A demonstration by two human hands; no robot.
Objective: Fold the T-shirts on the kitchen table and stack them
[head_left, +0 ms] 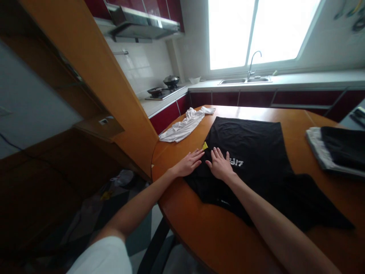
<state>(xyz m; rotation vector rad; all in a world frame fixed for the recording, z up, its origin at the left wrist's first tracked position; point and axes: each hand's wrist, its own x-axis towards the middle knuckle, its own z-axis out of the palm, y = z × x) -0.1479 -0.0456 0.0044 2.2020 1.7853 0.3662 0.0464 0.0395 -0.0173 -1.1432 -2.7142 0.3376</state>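
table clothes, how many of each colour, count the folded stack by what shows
Black: 2, the black shirt under the left hand and right hand, and a folded black piece on the stack at the right
White: 1, the crumpled white garment
Grey-white: 1, the folded piece under the stack
Total: 4

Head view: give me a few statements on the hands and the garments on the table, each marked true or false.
1. Both hands lie flat on the black T-shirt. True: the left hand is at its edge, the right hand beside the white print.
2. The black T-shirt hangs off a chair. False: it is spread on the wooden table.
3. A crumpled white garment lies on the table beyond the left hand. True.
4. The right hand grips the white garment. False: it rests open on the black T-shirt.
5. The folded stack lies at the table's right side. True.
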